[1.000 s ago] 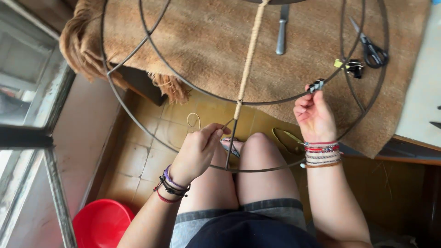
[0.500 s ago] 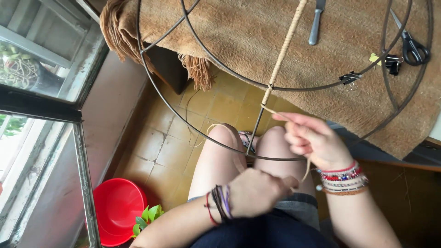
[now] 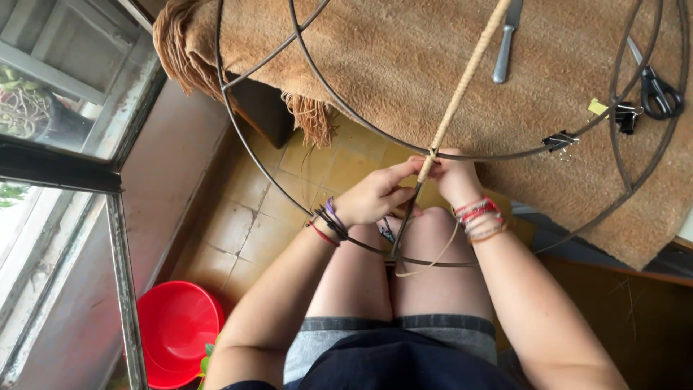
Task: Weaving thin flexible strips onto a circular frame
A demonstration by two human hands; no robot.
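A round metal wire frame (image 3: 245, 133) rests across my knees and a brown cloth-covered table. One of its spokes is wrapped in pale cane strip (image 3: 469, 68). My left hand (image 3: 375, 193) and my right hand (image 3: 451, 177) meet at the lower end of the wrapping, where the spoke crosses a ring. Both pinch the cane there. A loose tail of cane (image 3: 437, 256) hangs below my right wrist toward my knee.
On the brown cloth (image 3: 404, 65) lie a table knife (image 3: 504, 45), black scissors (image 3: 653, 83) and black binder clips (image 3: 561, 139) on the frame. A red bucket (image 3: 177, 332) stands on the tiled floor at lower left, beside a window frame (image 3: 123, 282).
My left hand rose from my lap to the spoke. My right hand moved up to the same crossing, and both now hold the cane there. The view has shifted slightly.
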